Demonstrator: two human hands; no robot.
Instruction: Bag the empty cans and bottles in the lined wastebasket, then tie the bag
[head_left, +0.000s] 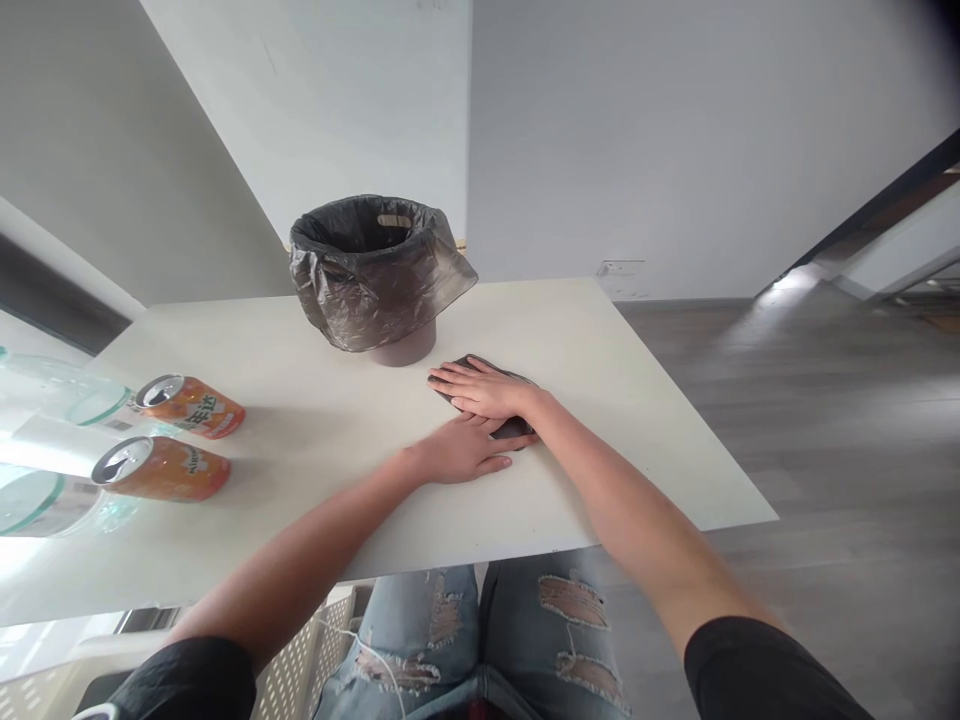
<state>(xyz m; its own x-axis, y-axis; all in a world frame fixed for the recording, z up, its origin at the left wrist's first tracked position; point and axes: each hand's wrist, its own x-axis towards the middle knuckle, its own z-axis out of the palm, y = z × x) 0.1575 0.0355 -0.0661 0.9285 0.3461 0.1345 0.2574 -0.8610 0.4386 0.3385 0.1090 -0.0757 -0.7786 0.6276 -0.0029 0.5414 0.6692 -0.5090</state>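
A small dark cloth-like thing point(517, 428) lies flat on the white table point(315, 420), just in front of the bin. My right hand point(484, 390) rests flat on top of it, fingers stretched out toward the left. My left hand point(465, 450) lies flat beside it, fingers extended, touching its near edge under my right wrist. Most of the dark thing is hidden under my hands.
A small bin point(371, 275) lined with a grey plastic bag stands at the table's middle back. Two orange drink cans point(191, 405) point(161, 468) and clear plastic bottles point(45, 495) lie at the left. The table's right edge drops to a grey wood floor point(825, 420).
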